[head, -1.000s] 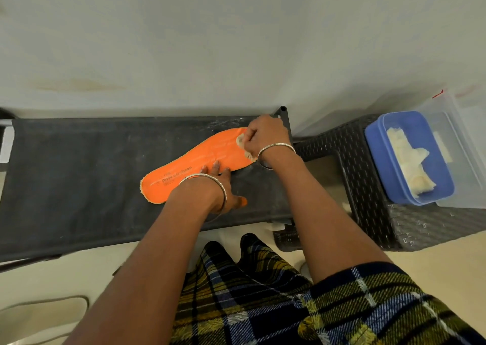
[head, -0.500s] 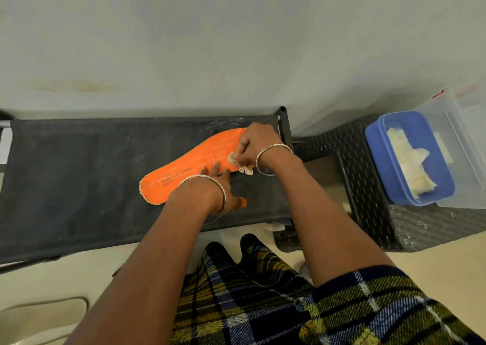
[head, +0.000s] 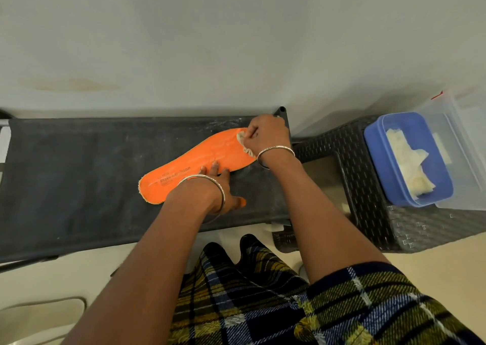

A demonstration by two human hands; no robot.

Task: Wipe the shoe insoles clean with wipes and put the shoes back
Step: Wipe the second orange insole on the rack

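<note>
One head-worn wide-angle view, forward and steeply down, close over a black rack (head: 79,176).

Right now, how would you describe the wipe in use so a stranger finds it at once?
Find the black bench by the wall; an orange insole lies on it. At the insole's wide end the right hand grips a crumpled pale wipe. Unlike the wipes in the blue tub, it is bunched up and touches the insole.

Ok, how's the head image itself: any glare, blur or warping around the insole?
Head view: soft, even light, no glare on the orange insole; only faint shadows under the left hand and right hand; also head view, the wipe looks slightly soft, and the wide lens bows the black bench edges.
</note>
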